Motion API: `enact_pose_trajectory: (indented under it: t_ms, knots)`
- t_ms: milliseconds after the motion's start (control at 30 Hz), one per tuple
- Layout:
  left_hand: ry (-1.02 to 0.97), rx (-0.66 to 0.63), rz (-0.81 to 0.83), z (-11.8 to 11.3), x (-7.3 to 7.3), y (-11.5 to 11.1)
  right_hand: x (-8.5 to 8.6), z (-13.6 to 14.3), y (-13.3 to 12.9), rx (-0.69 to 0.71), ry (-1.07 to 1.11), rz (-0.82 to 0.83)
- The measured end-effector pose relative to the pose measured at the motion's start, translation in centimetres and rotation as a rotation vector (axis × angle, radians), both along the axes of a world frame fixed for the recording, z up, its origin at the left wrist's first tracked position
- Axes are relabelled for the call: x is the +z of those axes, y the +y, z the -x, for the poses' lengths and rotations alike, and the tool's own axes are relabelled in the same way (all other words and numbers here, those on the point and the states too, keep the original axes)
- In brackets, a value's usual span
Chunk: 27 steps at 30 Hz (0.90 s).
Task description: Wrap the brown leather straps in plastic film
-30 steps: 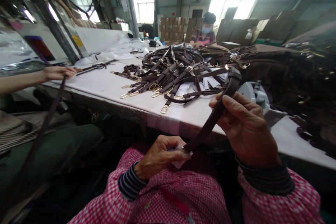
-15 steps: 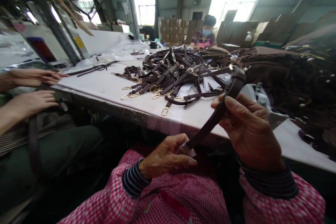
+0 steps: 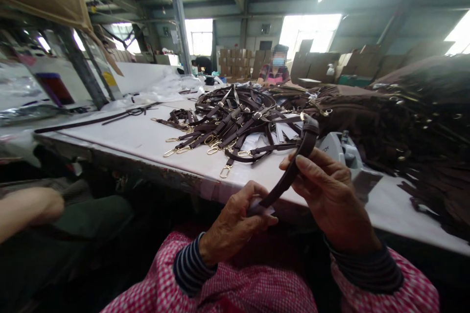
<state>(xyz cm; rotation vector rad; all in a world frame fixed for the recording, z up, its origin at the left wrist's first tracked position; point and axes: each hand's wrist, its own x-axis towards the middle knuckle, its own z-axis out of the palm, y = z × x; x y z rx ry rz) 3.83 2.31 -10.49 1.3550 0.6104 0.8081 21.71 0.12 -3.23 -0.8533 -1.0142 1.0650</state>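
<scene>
A dark brown strap (image 3: 284, 182) runs slantwise between my two hands, above the table's front edge. My left hand (image 3: 240, 215) is closed around its lower end, where a small pale wrapping or slip of paper (image 3: 266, 209) shows at the fingers. Higher up, my right hand (image 3: 326, 190) pinches the strap between thumb and fingers. The strap's upper end curls over and bears a buckle or loop with a bit of gold metal (image 3: 303, 117). Beyond it lies a pile of similar brown straps (image 3: 238, 117) with gold clasps (image 3: 225, 171).
The white table (image 3: 147, 144) stretches ahead. To the right stand a pale grey device (image 3: 348, 159) and a big heap of dark brown goods (image 3: 400, 117). A co-worker's arm (image 3: 33, 208) is at the left; another person (image 3: 274, 66) is across the table. Cartons (image 3: 235, 64) are stacked behind.
My view has tilted up slightly. Both hands keep hold of the strap, nearly in the same pose. The co-worker's hands at the left have dropped from the table edge, taking a strap out of view.
</scene>
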Motion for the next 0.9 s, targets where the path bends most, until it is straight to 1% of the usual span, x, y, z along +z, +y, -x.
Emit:
enact_pose_trajectory:
  t_ms: [100, 267, 367, 433, 500, 600, 700, 800, 900]
  knots:
    - [-0.034, -0.015, -0.020, -0.5, 1.5, 0.1, 0.4, 0.0, -0.6, 0.010, -0.018, -0.013]
    - [-0.126, -0.106, -0.026, -1.2, 4.2, -0.6, 1.6, 0.3, -2.3, 0.052, -0.081, -0.061]
    - [-0.154, -0.149, -0.013, -1.5, 5.0, -1.5, 1.7, 0.3, -3.1, 0.084, -0.067, -0.059]
    - [-0.157, -0.146, 0.012, -1.7, 4.9, -2.1, 1.4, 0.2, -3.4, 0.101, -0.058, -0.047]
    - [-0.154, -0.104, 0.030, -1.8, 4.5, -2.5, 0.8, 0.0, -3.6, 0.138, -0.060, -0.021]
    - [-0.128, -0.039, 0.041, -1.9, 3.6, -2.6, -0.5, -0.1, -3.8, 0.158, -0.080, 0.021]
    - [-0.086, -0.007, 0.066, -1.7, 3.2, -2.4, -2.1, 0.1, -3.9, 0.158, -0.089, 0.086]
    - [-0.035, -0.013, 0.011, -1.3, 3.3, -2.1, -3.3, 0.1, -3.7, 0.219, -0.086, 0.139]
    - [0.105, -0.032, -0.066, -0.8, 3.2, -2.0, -4.1, -0.4, -2.8, 0.297, -0.046, 0.108]
